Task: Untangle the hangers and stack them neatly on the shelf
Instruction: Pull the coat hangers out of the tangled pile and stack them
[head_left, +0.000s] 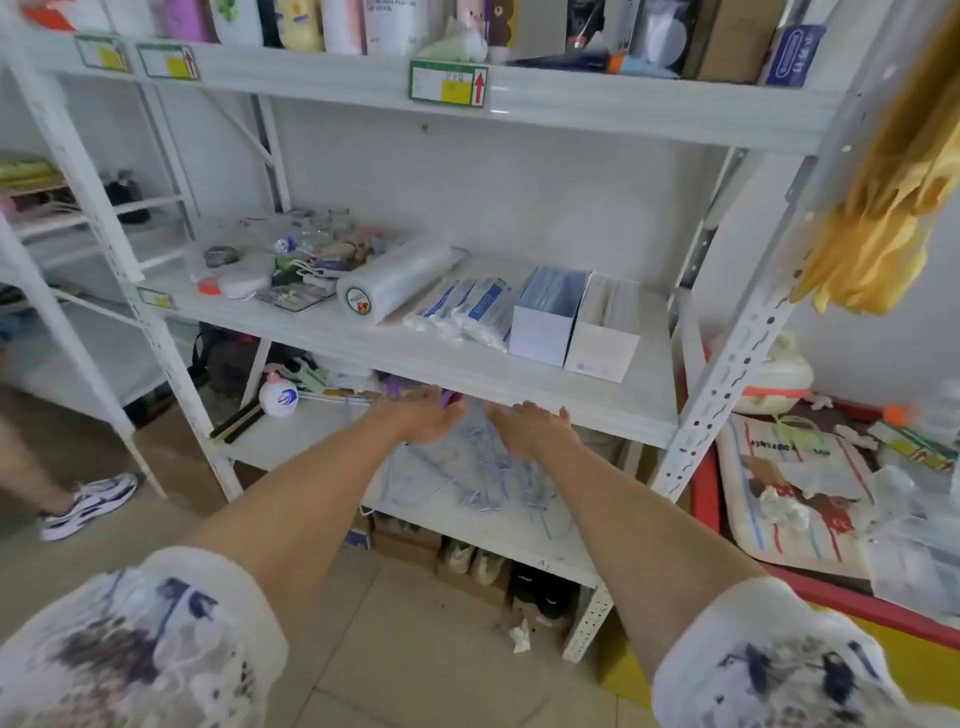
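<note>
Tangle of thin pale-lilac wire hangers (483, 480) lies on the white lower shelf (524, 530); left hand (426, 418) and right hand (530, 428) hover above it, fingers loosely spread, gripping nothing; judged light, springy, snag-prone; lift by one hook.

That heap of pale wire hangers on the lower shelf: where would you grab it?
Probably by a loop at the near, open edge of the tangled hangers, coming from the front. The shelf above hangs low over the heap and both hands, left hand, right hand, already hover there.
</note>
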